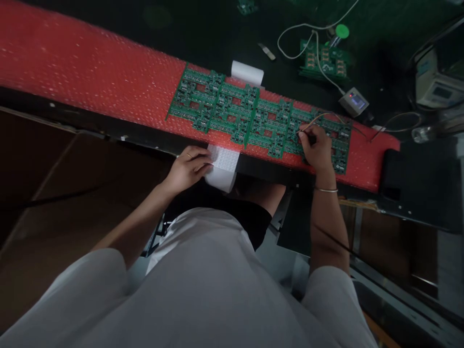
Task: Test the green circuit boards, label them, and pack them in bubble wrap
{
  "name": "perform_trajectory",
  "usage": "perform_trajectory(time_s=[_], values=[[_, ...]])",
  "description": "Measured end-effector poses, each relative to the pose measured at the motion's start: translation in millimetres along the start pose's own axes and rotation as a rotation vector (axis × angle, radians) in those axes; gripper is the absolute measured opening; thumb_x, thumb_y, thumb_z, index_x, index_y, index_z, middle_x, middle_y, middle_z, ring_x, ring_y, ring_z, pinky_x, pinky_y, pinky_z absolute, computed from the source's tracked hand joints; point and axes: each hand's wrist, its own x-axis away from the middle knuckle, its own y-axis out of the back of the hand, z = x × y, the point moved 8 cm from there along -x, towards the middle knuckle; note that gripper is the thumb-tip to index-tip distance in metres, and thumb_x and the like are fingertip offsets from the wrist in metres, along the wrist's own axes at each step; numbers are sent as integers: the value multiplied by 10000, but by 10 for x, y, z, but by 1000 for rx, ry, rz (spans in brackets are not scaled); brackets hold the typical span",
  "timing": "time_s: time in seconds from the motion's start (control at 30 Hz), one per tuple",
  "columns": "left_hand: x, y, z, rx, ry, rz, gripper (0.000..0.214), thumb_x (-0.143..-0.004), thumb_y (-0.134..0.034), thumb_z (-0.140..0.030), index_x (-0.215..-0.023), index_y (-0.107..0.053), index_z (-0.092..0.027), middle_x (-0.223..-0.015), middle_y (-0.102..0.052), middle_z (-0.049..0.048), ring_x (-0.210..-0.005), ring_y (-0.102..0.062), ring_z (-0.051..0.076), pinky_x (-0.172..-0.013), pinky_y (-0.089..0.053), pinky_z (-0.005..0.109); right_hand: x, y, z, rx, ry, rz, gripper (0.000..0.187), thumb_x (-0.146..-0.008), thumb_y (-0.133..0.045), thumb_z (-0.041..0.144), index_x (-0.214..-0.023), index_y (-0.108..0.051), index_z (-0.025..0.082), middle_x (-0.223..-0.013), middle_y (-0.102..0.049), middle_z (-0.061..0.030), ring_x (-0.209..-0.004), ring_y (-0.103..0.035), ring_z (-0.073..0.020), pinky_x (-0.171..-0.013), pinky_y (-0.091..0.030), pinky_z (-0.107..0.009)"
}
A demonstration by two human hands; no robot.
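A row of green circuit boards [232, 108] lies on a long strip of red bubble wrap [90, 72] along the bench edge. My left hand [190, 166] rests with curled fingers on a white strip of small labels [223, 166] that hangs over the front edge. My right hand [317, 147] sits on the rightmost board, fingers pinched round a thin dark tool whose tip touches the board; a thin wire [326, 116] arcs just above that hand. A bracelet circles my right wrist.
A white paper roll [247, 72] lies behind the boards. Further back sit more green boards [324, 60] with white cables, a green-capped item [341, 32], a small grey device with a lit screen [354, 101] and a beige instrument [437, 84]. Brown cardboard [54, 193] lies left below the bench.
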Motion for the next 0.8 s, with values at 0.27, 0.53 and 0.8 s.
perform_trajectory(time_s=[0.27, 0.53, 0.8], values=[[49, 95, -140, -10, 11, -37, 153, -945, -626, -284, -841, -730, -241, -1104, -759, 84, -1061, -686, 250, -985, -548, 474, 4, -22, -11, -5, -16, 25, 351, -1011, -559, 575, -1059, -683, 250, -1095, -740, -107, -1062, -692, -273, -1020, -567, -517], [-1093, -21, -886, 107, -225, 105, 202, -1009, -568, -352, -942, -716, -233, -1229, -705, 49, -1205, -644, 243, -1101, -497, 470, -50, 178, -38, -40, -42, -61, 354, -1033, -519, 562, -1114, -673, 253, -1111, -725, -105, -1056, -693, -262, -1021, -579, -500], [-2649, -1412, -1299, 30, -573, 474, 188, -903, -573, -202, -943, -754, -171, -1096, -710, 77, -1116, -654, 225, -1042, -479, 368, 8, 290, -393, -110, -146, -203, 456, -1005, -509, 652, -1093, -651, 227, -974, -717, -90, -882, -698, -227, -850, -610, -415]])
